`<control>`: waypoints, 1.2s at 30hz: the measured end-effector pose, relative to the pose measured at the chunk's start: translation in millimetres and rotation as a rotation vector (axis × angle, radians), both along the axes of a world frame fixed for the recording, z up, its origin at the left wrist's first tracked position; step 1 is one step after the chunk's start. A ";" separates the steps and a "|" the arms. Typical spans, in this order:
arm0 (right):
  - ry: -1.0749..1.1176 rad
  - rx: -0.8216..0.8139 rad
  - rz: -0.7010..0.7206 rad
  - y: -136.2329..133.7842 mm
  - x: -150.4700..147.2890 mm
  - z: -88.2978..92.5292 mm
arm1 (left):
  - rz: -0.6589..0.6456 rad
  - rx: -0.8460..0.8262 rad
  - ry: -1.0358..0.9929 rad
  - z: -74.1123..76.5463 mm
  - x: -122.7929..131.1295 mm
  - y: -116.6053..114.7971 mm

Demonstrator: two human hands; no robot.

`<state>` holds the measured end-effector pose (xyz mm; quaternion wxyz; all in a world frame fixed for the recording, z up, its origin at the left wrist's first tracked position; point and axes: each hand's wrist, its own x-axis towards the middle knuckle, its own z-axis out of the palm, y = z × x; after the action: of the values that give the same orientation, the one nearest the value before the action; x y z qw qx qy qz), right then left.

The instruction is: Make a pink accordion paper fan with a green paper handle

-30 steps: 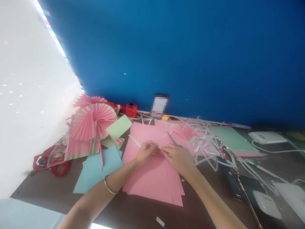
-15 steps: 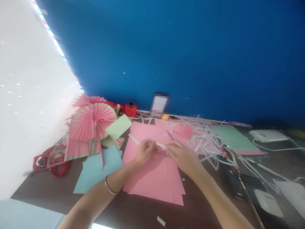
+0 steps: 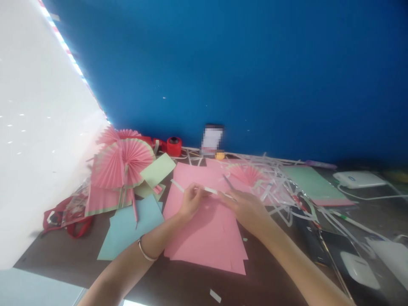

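Over the pink sheets [image 3: 204, 244], your left hand [image 3: 191, 200] and right hand [image 3: 248, 209] each pinch the white strip [image 3: 211, 190] bridging them, probably light, bendy paper, easily creased or torn, so best held gently near its ends.

Strip tangle [image 3: 276, 187] is blocking low passage beyond the right hand [image 3: 245, 208]; fans [image 3: 137, 155] are crowding back left; wall [image 3: 223, 63] is closing off the back. Bare table [image 3: 264, 272] is leaving a path nearside of pink sheets [image 3: 204, 242], one scrap [image 3: 215, 296] lying there. Air above sheets is offering room.
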<state>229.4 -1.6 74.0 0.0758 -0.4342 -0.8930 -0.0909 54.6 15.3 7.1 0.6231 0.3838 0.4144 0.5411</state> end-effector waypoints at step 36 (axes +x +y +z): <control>-0.163 0.080 0.073 9.2 32.5 -1.8 | -0.094 -0.151 -0.293 0.2 -1.6 4.4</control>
<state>261.9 7.5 72.2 0.0235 -0.3891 -0.9071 -0.1586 53.0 19.7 7.3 0.7285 0.2719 0.3402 0.5288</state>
